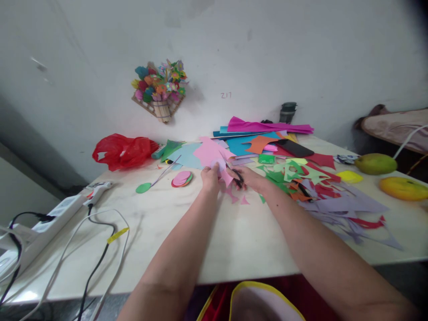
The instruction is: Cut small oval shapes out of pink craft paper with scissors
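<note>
A pink paper sheet (211, 150) is pinched in my left hand (210, 177) above the middle of the table. My right hand (249, 177) is closed round the black handles of a pair of scissors (238, 176), whose blades lie at the sheet's right edge. Small pink scraps (245, 200) lie just below my hands. To the left is a stack of cut paper circles (182, 178), pink on top with red and green beneath. Farther left lies a green circle (143, 187) at the end of a thin strip.
Green, red and purple offcuts (347, 203) cover the right side, near two mangoes (376, 164). A dark phone (294, 148) and coloured sheets (267, 127) lie behind. At left are a red plastic bag (123, 151), a power strip (50, 223) and loose cables (100, 263).
</note>
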Demonstrator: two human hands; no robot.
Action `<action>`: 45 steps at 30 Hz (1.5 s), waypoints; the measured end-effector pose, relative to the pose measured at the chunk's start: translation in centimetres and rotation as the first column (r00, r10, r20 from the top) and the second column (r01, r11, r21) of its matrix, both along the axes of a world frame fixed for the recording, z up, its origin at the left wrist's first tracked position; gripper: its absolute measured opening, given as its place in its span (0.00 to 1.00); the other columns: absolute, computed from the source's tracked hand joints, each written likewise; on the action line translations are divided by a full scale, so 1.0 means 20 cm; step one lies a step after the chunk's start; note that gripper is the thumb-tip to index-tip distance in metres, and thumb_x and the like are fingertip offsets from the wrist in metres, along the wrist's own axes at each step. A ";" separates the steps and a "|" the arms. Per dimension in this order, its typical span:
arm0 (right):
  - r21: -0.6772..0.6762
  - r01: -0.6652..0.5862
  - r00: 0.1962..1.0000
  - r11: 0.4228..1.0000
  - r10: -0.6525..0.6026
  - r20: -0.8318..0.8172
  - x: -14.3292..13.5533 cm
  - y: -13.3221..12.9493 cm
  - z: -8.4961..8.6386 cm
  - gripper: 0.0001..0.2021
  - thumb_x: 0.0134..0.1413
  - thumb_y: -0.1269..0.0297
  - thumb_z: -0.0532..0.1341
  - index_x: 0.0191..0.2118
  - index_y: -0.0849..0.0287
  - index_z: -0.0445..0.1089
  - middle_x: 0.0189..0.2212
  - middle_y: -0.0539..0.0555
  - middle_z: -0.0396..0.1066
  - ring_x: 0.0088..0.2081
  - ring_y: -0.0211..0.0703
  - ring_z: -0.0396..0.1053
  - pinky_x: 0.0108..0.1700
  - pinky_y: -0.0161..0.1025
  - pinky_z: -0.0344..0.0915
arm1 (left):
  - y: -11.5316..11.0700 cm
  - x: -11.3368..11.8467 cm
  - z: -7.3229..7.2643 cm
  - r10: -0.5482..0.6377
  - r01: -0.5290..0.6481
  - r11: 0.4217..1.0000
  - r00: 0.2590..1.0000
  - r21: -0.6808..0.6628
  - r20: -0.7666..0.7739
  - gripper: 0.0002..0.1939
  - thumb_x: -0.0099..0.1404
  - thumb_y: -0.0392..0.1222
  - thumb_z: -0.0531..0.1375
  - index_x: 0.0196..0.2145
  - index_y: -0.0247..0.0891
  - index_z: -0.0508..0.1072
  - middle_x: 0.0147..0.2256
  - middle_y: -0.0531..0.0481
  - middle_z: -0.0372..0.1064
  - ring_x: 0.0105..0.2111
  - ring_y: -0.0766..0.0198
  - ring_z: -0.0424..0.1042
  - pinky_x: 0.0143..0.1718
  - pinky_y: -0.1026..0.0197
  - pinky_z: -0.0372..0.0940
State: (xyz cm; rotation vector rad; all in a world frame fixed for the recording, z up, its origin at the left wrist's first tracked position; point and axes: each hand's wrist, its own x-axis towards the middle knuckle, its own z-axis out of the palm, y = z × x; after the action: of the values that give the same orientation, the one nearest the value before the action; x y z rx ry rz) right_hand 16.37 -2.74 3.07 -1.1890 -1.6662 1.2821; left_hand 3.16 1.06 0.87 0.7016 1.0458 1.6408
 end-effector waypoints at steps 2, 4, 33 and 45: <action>0.001 0.000 1.000 1.000 0.000 -0.005 0.00 0.00 0.00 0.19 0.49 0.46 0.60 0.30 0.58 0.63 0.17 0.46 0.63 0.15 0.31 0.62 0.12 0.27 0.49 | 0.00 0.00 0.00 0.002 -0.002 1.000 1.000 -0.004 0.004 0.14 0.53 0.37 0.61 0.23 0.39 0.56 0.16 0.60 0.52 0.14 0.72 0.54 0.17 0.67 0.49; 0.014 -0.001 1.000 1.000 0.001 -0.005 -0.01 -0.01 0.01 0.18 0.49 0.46 0.61 0.30 0.58 0.62 0.17 0.46 0.63 0.15 0.31 0.61 0.12 0.27 0.49 | 0.01 0.00 0.00 -0.001 0.001 1.000 1.000 -0.016 0.005 0.14 0.53 0.37 0.61 0.23 0.39 0.56 0.15 0.60 0.52 0.14 0.72 0.54 0.17 0.67 0.49; 0.000 0.059 0.997 0.998 -0.059 0.044 -0.02 0.01 0.00 0.16 0.48 0.50 0.62 0.30 0.58 0.64 0.16 0.45 0.61 0.13 0.30 0.59 0.11 0.27 0.43 | 0.03 -0.01 -0.01 0.035 -0.038 0.999 0.994 -0.025 -0.102 0.13 0.54 0.40 0.61 0.22 0.38 0.58 0.16 0.59 0.52 0.15 0.71 0.55 0.16 0.67 0.48; 0.025 0.085 0.995 0.996 -0.086 0.049 -0.03 -0.01 0.02 0.14 0.46 0.54 0.64 0.27 0.59 0.64 0.14 0.44 0.60 0.12 0.29 0.56 0.11 0.28 0.42 | 0.02 -0.03 0.00 0.010 -0.011 1.000 0.997 -0.014 -0.080 0.12 0.53 0.39 0.62 0.23 0.38 0.60 0.16 0.58 0.55 0.16 0.70 0.58 0.19 0.66 0.52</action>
State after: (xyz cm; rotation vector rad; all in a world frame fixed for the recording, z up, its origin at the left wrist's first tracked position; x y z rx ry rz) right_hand 15.81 -2.90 3.48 -1.2740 -1.6426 1.1868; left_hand 2.60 1.47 0.95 0.7580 1.1191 1.6239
